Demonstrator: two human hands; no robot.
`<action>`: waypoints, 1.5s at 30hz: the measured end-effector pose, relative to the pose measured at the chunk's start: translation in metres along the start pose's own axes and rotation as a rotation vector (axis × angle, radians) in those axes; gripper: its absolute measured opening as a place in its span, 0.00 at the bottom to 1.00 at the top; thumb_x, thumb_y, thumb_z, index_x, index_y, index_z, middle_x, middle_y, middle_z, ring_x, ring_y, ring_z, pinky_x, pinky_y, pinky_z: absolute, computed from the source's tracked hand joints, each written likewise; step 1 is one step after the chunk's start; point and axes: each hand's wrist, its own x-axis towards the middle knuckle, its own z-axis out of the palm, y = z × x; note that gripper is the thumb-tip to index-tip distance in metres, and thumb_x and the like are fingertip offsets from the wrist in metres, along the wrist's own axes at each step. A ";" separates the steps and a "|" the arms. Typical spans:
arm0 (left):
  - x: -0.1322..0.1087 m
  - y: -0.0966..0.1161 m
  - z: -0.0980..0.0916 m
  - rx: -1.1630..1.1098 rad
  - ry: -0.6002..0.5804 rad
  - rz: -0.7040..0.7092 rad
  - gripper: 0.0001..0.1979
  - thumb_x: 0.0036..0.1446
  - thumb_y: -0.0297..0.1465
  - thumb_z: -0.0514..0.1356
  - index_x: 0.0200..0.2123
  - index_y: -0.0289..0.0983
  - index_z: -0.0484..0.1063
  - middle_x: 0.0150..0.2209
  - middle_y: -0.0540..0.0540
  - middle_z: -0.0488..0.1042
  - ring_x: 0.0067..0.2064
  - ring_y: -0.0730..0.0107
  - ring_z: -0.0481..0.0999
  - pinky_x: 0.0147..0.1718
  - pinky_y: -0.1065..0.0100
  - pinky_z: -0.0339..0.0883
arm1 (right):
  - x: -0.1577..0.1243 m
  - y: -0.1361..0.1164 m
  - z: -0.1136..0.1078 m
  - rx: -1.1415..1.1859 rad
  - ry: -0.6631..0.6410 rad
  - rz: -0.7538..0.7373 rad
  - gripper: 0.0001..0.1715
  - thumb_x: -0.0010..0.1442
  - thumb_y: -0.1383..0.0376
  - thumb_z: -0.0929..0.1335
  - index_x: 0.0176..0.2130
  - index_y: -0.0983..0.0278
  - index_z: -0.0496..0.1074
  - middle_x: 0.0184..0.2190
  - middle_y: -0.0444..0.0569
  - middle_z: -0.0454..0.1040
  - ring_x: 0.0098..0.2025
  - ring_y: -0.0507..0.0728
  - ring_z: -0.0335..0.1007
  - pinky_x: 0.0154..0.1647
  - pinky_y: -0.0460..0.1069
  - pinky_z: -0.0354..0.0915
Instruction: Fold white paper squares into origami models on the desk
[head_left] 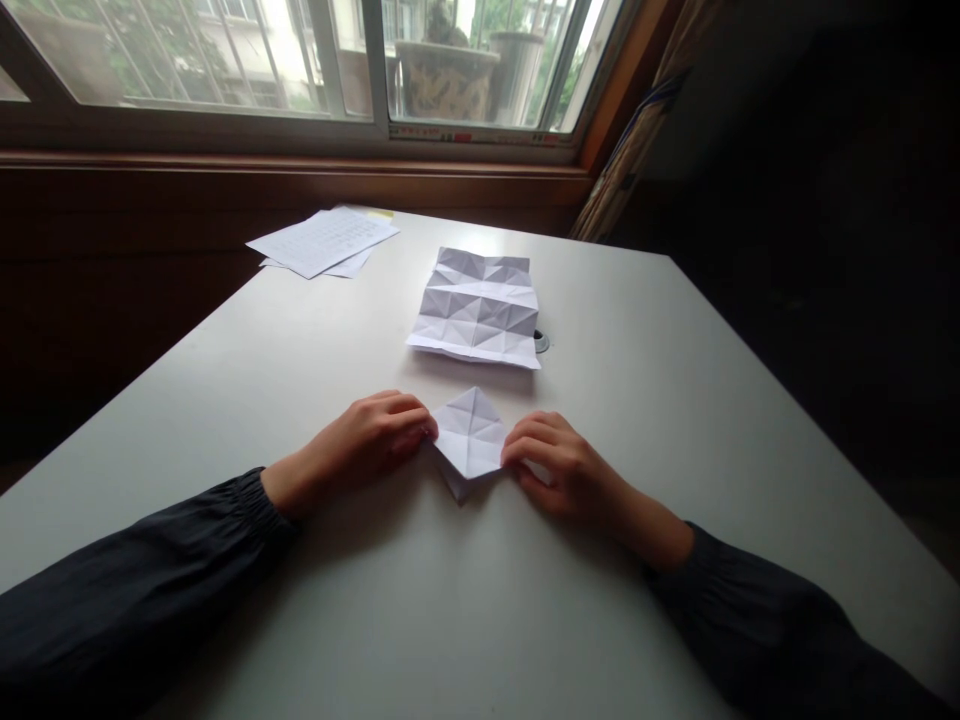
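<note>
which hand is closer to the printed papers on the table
Left. The left hand, at one corner of the folded paper, lies nearer the person than the printed papers and to their right. The right hand is farther right, beyond the folded paper.

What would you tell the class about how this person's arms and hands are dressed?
The left sleeve and right sleeve are long, loose and very dark, almost black, each gathered into a shirred cuff at the wrist. The left hand and right hand are bare, with no gloves, and no ring, watch or bracelet shows.
</note>
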 end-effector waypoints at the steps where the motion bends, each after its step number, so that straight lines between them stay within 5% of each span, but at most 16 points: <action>1: 0.000 0.000 -0.002 0.003 -0.019 0.028 0.09 0.67 0.28 0.57 0.43 0.40 0.78 0.43 0.44 0.78 0.43 0.67 0.77 0.44 0.67 0.72 | 0.000 -0.001 -0.001 -0.006 -0.017 -0.003 0.10 0.60 0.73 0.67 0.39 0.59 0.74 0.39 0.49 0.79 0.44 0.60 0.73 0.50 0.58 0.67; 18: 0.001 -0.004 -0.012 0.082 -0.137 0.254 0.12 0.71 0.30 0.54 0.49 0.41 0.77 0.50 0.44 0.81 0.49 0.65 0.80 0.49 0.65 0.73 | -0.006 -0.012 -0.004 -0.037 -0.059 -0.001 0.10 0.61 0.70 0.69 0.43 0.60 0.72 0.43 0.51 0.76 0.47 0.61 0.71 0.51 0.59 0.66; 23: 0.000 -0.004 -0.008 0.121 -0.077 0.257 0.11 0.70 0.28 0.55 0.49 0.40 0.75 0.46 0.44 0.81 0.45 0.67 0.81 0.45 0.67 0.74 | -0.007 -0.008 0.000 -0.054 -0.015 0.008 0.17 0.59 0.73 0.68 0.48 0.61 0.70 0.47 0.54 0.75 0.48 0.63 0.71 0.52 0.60 0.66; 32: 0.002 0.003 -0.001 0.164 -0.022 0.262 0.12 0.66 0.30 0.59 0.51 0.39 0.73 0.45 0.44 0.81 0.43 0.63 0.80 0.44 0.62 0.74 | -0.005 -0.006 0.007 -0.050 0.154 0.031 0.15 0.63 0.75 0.67 0.48 0.61 0.74 0.42 0.52 0.78 0.44 0.60 0.74 0.47 0.56 0.71; 39: 0.000 0.000 0.010 0.022 0.135 0.087 0.11 0.66 0.29 0.59 0.51 0.39 0.74 0.43 0.44 0.81 0.40 0.67 0.81 0.41 0.67 0.75 | 0.004 -0.017 -0.001 0.129 0.285 0.146 0.11 0.65 0.73 0.67 0.45 0.62 0.76 0.39 0.50 0.78 0.40 0.57 0.76 0.41 0.51 0.73; 45: 0.005 0.011 0.010 -0.427 0.219 -0.186 0.12 0.66 0.32 0.60 0.50 0.37 0.76 0.36 0.46 0.81 0.31 0.72 0.80 0.32 0.73 0.75 | 0.005 -0.029 -0.014 0.265 0.326 0.160 0.16 0.62 0.69 0.72 0.50 0.61 0.76 0.42 0.51 0.79 0.42 0.57 0.77 0.42 0.52 0.74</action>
